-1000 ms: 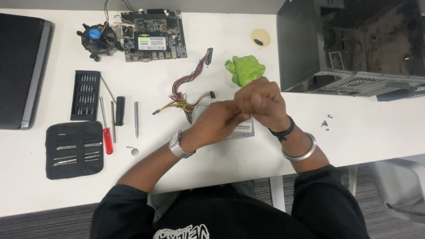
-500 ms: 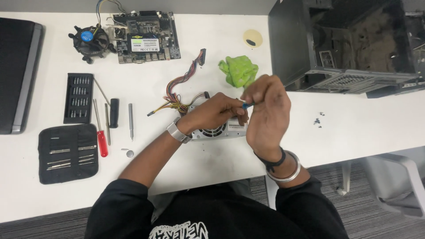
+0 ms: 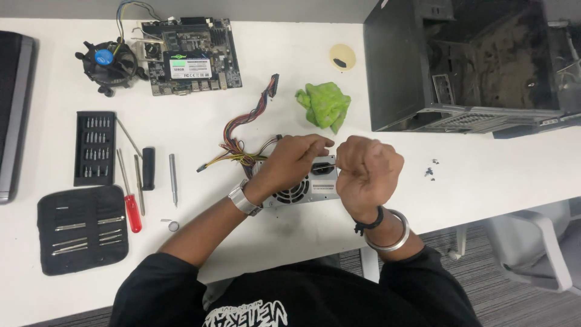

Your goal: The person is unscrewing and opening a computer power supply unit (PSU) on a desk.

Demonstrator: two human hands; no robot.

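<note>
Hands (image 3: 296, 162) (image 3: 368, 172) gripping boxy metal power supply (image 3: 302, 188) (round fan grille), bundled wires (image 3: 242, 145)

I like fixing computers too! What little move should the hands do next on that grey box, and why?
Probably keep the left hand pressing the grey power supply steady while the right hand works at its top edge: both hands meet there, and the box lies loose on the white table.

Both hands meet over a grey power supply unit (image 3: 302, 184) on the white surface (image 3: 254, 91). The left hand (image 3: 293, 160) rests on its top, the right hand (image 3: 366, 169) is closed just beside. Its coloured cable bundle (image 3: 242, 136) runs toward a green cloth (image 3: 324, 104).
</note>
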